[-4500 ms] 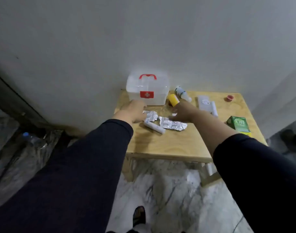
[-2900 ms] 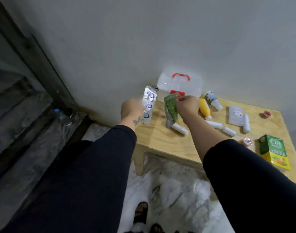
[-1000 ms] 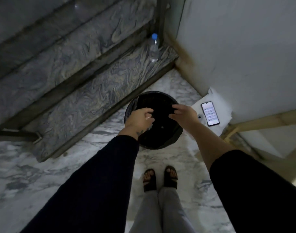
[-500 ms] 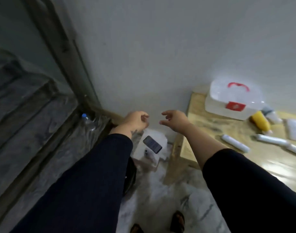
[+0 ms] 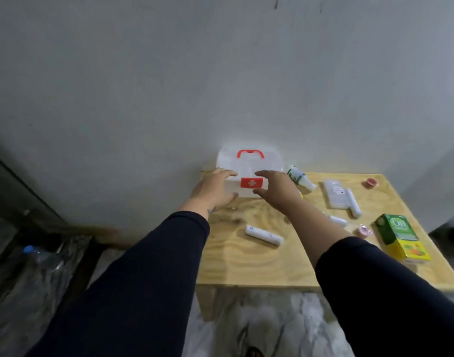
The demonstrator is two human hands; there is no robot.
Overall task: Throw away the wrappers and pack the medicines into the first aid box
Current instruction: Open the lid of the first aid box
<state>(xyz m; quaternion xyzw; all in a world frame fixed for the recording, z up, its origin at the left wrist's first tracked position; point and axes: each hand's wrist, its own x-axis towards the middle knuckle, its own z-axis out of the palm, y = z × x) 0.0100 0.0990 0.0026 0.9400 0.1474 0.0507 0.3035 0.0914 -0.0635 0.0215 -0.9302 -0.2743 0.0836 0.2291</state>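
Observation:
The clear first aid box [image 5: 249, 166], with a red handle and a red cross latch, stands shut at the back left of the wooden table [image 5: 259, 261]. My left hand [image 5: 212, 189] is spread open at its left front corner. On the other side of the latch my right hand [image 5: 277, 189] hovers with fingers apart. Neither hand holds anything. A white tube [image 5: 264, 235] lies in front of the box. A white bottle with a green label [image 5: 300, 178] lies right of the box, beside a flat clear packet [image 5: 335, 195], another white tube [image 5: 354, 207] and a green and yellow carton [image 5: 401, 237].
A small red cap [image 5: 370, 182] sits at the table's back right and a pink cap [image 5: 364, 231] near the carton. A water bottle with a blue cap [image 5: 38, 256] stands on the marble step at the left. The grey wall rises right behind the table.
Both hands lifted wrappers off the table, dropped them into a black bin on the floor, and came back empty. They now reach to the box front from the left.

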